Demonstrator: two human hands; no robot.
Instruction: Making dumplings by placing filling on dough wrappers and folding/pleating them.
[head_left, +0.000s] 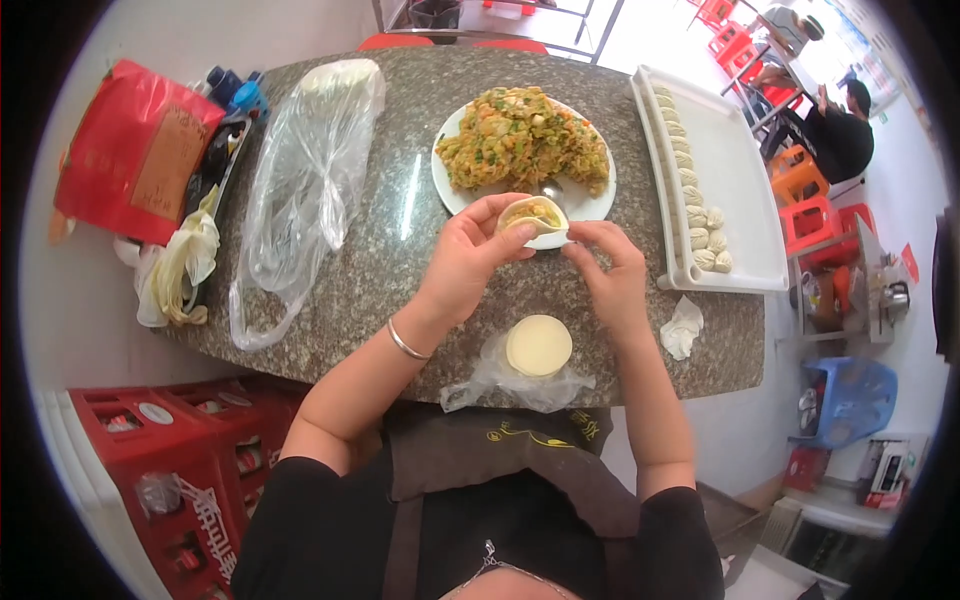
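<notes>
My left hand (476, 244) holds a round dough wrapper (556, 214) cupped around some chopped filling (536, 215). The thumb and fingers of my right hand (611, 259) pinch the wrapper's right edge. Just beyond lies a white plate (448, 191) heaped with chopped vegetable filling (517, 139), a metal spoon (553, 190) resting in it. A stack of round wrappers (538, 345) sits on a clear plastic bag (517, 386) near the table's front edge. On the right, a white plastic tray (724, 142) holds pleated dumplings (694, 196) along its left side.
Left on the stone table (360, 300) lies a clear plastic bag (307, 180), beside a red paper bag (135, 150). A crumpled tissue (682, 328) is at right. Red crates (187, 465) stand below left. Two people sit in the background at upper right.
</notes>
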